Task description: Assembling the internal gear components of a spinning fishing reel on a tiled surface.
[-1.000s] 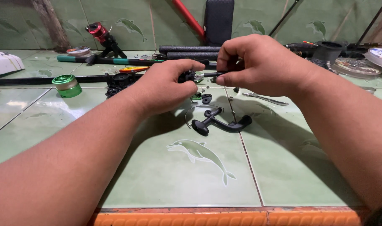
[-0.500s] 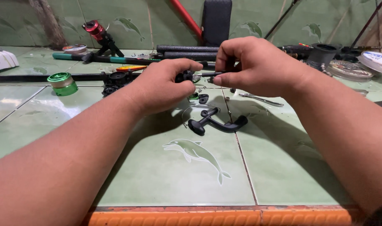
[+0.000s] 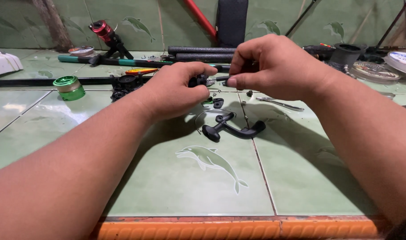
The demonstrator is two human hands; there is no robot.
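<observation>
My left hand (image 3: 178,89) grips a small black reel part (image 3: 197,81) above the green tiled floor. My right hand (image 3: 274,66) pinches a thin dark tool (image 3: 220,78) whose tip meets that part. Both hands are raised and close together. On the tile just below them lies a black reel handle (image 3: 233,128) with two knobs, beside a small black ring (image 3: 218,103) and a small green piece. Most of the held part is hidden by my fingers.
A green spool (image 3: 69,87) and black reel parts (image 3: 124,85) lie at the left. A rod with a red reel (image 3: 103,32) and black foam grips (image 3: 202,53) lie behind. Metal tweezers (image 3: 280,103), line spools (image 3: 403,60) and a black cup (image 3: 346,53) sit right. An orange edge (image 3: 234,229) runs nearest me.
Both hands stay together on the small part and tool; the view has shifted slightly, with little other movement.
</observation>
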